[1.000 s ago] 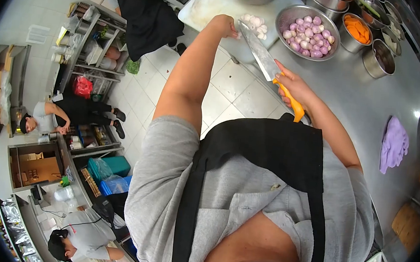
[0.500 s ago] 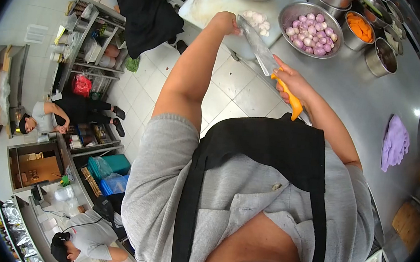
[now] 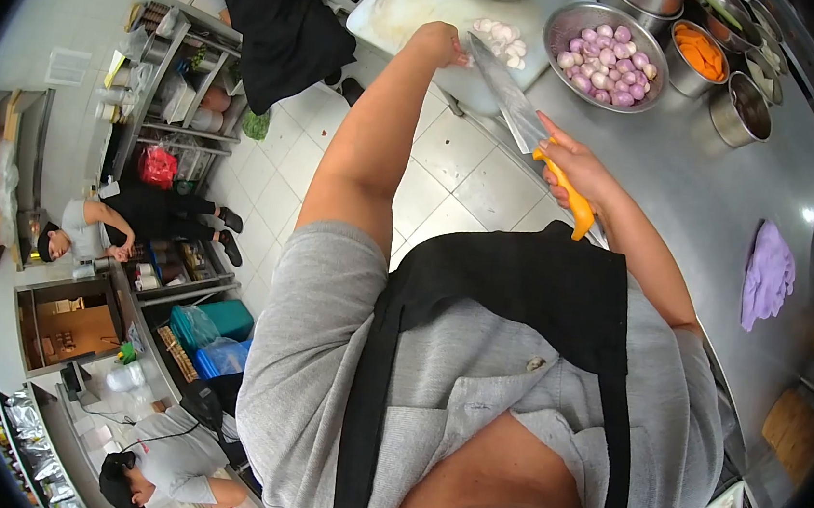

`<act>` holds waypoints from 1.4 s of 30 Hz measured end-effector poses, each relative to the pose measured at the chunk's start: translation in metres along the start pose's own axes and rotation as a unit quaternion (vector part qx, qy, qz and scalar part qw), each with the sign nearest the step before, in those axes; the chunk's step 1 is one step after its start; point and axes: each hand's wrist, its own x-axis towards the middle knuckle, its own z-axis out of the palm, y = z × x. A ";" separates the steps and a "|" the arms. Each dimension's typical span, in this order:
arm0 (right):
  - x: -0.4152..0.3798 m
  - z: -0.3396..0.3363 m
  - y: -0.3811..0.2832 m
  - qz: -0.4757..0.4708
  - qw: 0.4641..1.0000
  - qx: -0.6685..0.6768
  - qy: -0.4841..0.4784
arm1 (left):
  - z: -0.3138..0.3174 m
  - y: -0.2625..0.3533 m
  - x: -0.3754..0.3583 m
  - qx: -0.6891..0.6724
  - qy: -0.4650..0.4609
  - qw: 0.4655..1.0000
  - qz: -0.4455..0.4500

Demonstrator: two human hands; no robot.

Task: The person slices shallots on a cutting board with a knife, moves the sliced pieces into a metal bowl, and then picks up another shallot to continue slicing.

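**Peeled shallots on the board, a full bowl waiting**

Steel counter in a busy kitchen, seen from the head camera: a white cutting board (image 3: 419,4) carries a small pile of peeled shallots (image 3: 499,40); the bowl of unpeeled shallots (image 3: 605,58) looks full, so much remains. The left hand (image 3: 442,44) pinches one shallot beside the pile. The right hand (image 3: 569,167) is clenched around the orange-handled cleaver (image 3: 521,114).

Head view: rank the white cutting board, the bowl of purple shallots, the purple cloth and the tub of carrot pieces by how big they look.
1. White cutting board, partly cut off at the frame's top.
2. Bowl of purple shallots.
3. Purple cloth.
4. Tub of carrot pieces.
The fisheye lens distorts things near the edges, so the cloth's rank is uncertain.
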 end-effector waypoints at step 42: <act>-0.008 -0.002 -0.023 0.024 0.982 -0.185 -0.009 | 0.004 -0.019 0.006 -0.024 0.145 0.989 -0.016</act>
